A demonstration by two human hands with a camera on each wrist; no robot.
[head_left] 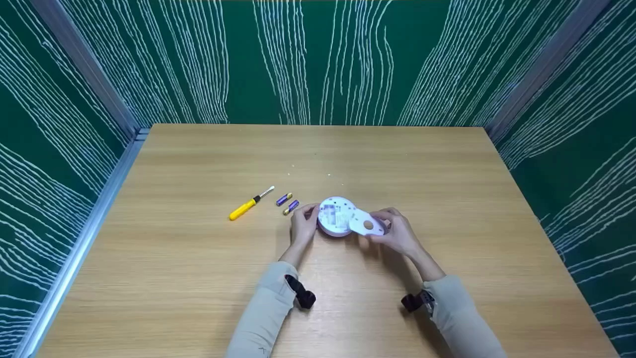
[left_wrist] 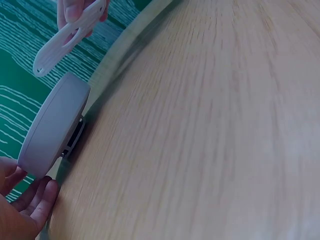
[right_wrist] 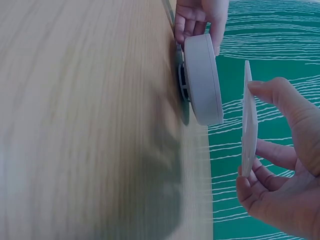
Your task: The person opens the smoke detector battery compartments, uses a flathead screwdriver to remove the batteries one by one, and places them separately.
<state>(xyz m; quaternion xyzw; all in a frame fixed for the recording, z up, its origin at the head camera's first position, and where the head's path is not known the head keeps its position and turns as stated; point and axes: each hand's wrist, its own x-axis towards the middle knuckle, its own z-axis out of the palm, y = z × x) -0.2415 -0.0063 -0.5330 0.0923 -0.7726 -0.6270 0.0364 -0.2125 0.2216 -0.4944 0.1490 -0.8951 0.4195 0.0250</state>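
A round white smoke detector (head_left: 334,217), its labelled back facing up, is held close over the table. My left hand (head_left: 303,227) grips its left rim, with thumb and fingers at the edge in the right wrist view. On the other side, my right hand (head_left: 397,232) pinches a flat white mounting plate (head_left: 357,221) with a round hole in it. The plate overlaps the detector's right edge in the head view. From the right wrist, a gap shows between plate (right_wrist: 249,122) and detector (right_wrist: 202,80). Slotted vents (right_wrist: 184,82) point down toward the tabletop.
Two small purple-and-gold batteries (head_left: 284,199) lie left of the detector. Further left is a yellow-handled screwdriver (head_left: 243,209). Tiny white specks dot the wooden table (head_left: 397,164) behind. Green walls with white lines (head_left: 278,59) enclose the back and sides.
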